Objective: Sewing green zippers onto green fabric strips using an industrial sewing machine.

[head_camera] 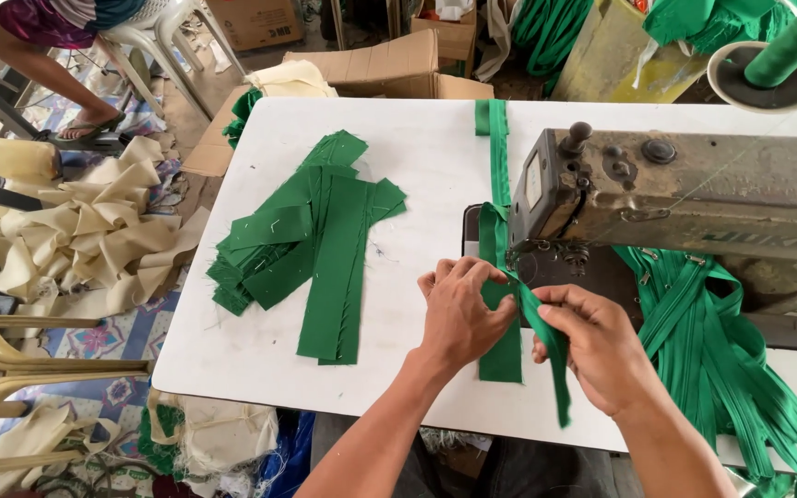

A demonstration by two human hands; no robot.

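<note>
White table (417,157) filling the frame's middle, worn sewing machine (684,198) at upper right, stack of green fabric pieces (311,235) left of centre, left hand (461,314) and right hand (597,346) at lower centre, fingers of both pinched shut on a green strip (505,355) below the needle.

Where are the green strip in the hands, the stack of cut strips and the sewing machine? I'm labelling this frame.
green strip (502,355), head view, flat lower part on the table.
stack (311,240), head view, middle of the pile.
sewing machine (694,189), head view, side of its arm.
</note>
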